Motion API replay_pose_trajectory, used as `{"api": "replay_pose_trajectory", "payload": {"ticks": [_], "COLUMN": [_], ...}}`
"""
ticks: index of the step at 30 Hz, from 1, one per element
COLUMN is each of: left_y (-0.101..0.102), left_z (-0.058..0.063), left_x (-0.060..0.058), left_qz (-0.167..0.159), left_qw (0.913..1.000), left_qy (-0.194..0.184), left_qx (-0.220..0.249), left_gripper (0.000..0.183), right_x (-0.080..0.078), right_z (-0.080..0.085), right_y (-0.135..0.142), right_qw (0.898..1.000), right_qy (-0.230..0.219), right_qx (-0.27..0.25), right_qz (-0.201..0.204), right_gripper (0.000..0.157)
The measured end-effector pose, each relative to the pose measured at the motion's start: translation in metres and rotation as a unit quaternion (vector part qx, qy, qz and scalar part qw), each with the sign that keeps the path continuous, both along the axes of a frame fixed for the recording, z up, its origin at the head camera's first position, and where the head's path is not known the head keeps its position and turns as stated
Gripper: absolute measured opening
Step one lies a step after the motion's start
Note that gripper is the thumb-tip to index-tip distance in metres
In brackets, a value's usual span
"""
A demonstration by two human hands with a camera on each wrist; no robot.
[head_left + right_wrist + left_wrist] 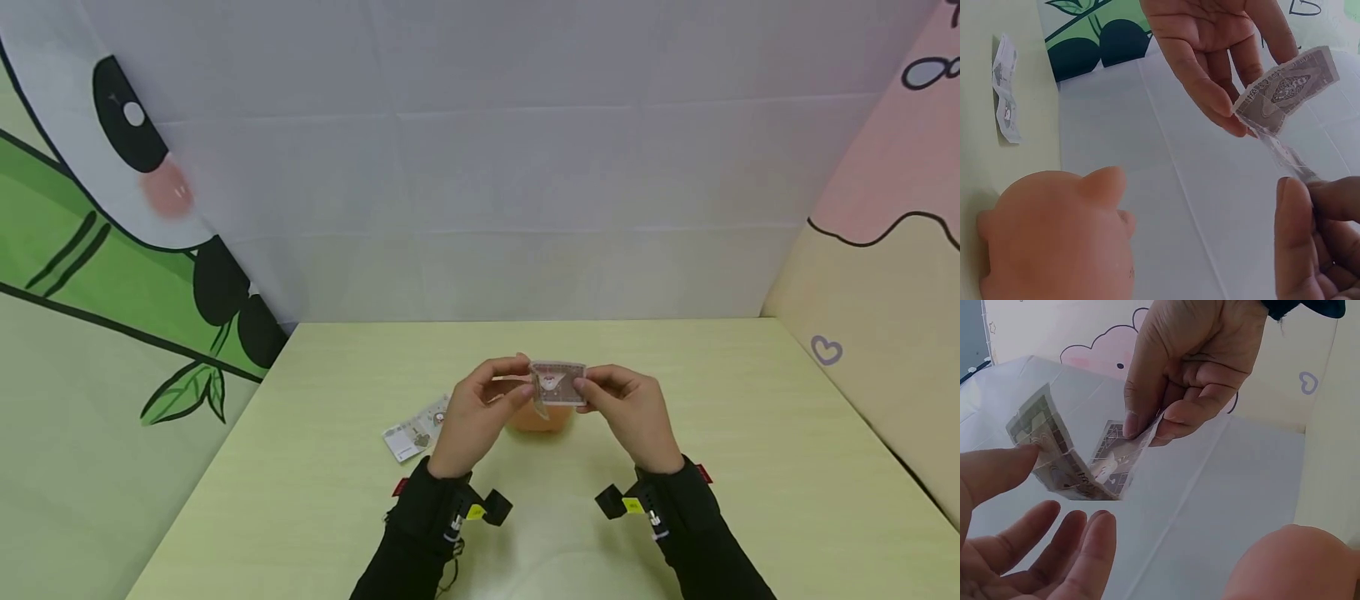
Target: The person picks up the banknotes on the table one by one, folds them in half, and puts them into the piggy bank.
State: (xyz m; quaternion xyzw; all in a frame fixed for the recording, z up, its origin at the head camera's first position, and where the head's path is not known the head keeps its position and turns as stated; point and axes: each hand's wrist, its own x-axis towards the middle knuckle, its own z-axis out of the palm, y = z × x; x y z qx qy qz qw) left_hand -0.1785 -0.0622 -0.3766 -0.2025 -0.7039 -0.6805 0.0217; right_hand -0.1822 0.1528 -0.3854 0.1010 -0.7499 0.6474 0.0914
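Note:
A folded banknote (558,383) is up above the table, with a grey-brown print and a crease that splits it into two flaps. My right hand (630,410) pinches one flap between thumb and fingers, as the left wrist view also shows. At the other flap is my left hand (480,408), its thumb (1007,472) against the paper and its other fingers (1088,556) loosely extended below. Behind and under the note sits an orange-pink piggy bank (1054,237) with a pointed ear, partly hidden by the note in the head view.
Another creased note (408,437) lies on the pale wooden table (300,517), left of the piggy bank and partly behind my left hand. A white cloth wall (487,183) rises at the table's back edge. Cartoon-printed panels stand at both sides.

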Motion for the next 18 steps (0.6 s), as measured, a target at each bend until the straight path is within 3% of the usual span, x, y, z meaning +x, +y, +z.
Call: {"api": "replay_pose_trajectory", "payload": {"ticks": [7,18], "left_y": [0.006,0.018], "left_z": [-0.002,-0.005], "left_x": [-0.006,-0.014], "left_qz": [-0.016,0.002], "left_qw": [0.9993,0.9982], "left_qy": [-0.035,-0.053], "left_qx": [-0.005,-0.026], "left_gripper": [0.046,0.041], "right_x": [-0.005,-0.016], "right_z": [-0.002,-0.005], "right_y": [0.001,0.002], "right_qw": [0.999,0.999], "right_qy": [0.011,0.008], "right_qx": [0.001,0.004], "right_qz": [0.031,0.047], "right_gripper": [0.019,0.018]}}
